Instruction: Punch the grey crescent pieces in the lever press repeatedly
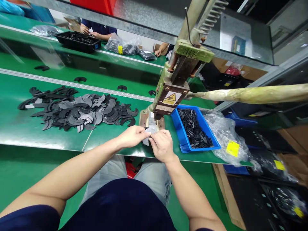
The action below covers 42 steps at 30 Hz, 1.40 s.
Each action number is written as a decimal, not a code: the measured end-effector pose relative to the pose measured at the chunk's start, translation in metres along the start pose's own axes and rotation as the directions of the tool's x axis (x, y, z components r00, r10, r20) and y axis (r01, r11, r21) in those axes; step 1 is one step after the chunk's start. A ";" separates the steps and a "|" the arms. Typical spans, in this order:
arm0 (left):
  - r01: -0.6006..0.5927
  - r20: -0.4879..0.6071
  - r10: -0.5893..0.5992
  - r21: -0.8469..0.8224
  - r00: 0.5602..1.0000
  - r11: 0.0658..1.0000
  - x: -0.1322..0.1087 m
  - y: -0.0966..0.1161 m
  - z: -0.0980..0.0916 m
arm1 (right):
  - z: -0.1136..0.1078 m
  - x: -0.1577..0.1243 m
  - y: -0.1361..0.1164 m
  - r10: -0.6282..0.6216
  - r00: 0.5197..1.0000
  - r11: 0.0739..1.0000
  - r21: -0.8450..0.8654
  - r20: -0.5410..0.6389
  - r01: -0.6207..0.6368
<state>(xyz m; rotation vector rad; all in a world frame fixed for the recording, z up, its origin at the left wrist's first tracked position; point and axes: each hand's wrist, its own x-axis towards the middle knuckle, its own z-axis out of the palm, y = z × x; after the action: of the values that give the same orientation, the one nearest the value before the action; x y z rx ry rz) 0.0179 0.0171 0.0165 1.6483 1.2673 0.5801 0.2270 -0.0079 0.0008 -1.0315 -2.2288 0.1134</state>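
We pinch a grey curved piece (145, 141) with left fingers (139, 130) and right fingers (157, 138), both nearly closed — the lever press (166, 109) just beyond them. Curved parts (98, 118) lie heaped left of our fingers, a blue bin (182, 136) to the right.

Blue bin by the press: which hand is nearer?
Right. The right hand is left of the blue bin, not touching it; the left hand is farther left, at the gray curved piece.

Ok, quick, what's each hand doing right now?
Left hand: closed, pinching a curved grey piece.
Right hand: closed, at the same piece; exact grip can't be told.
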 end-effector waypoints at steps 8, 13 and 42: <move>-0.409 -0.091 0.419 0.111 0.904 0.906 -0.036 0.041 -0.005 | 0.004 -0.017 0.017 0.163 0.961 0.979 0.159 -0.225 -0.128; -0.208 -0.183 0.167 -0.237 0.969 0.949 -0.023 0.025 -0.008 | 0.000 -0.027 0.016 0.280 0.928 0.929 0.312 -0.246 -0.197; -0.009 0.092 0.060 -0.479 0.994 0.878 -0.013 -0.007 0.000 | -0.010 -0.025 -0.001 0.343 0.939 0.844 0.431 0.020 -0.318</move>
<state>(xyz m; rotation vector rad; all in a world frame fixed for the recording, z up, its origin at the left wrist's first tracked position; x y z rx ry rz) 0.0099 0.0055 0.0127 1.2668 0.9238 0.7519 0.2441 -0.0278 -0.0047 -1.1360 -1.8316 0.6887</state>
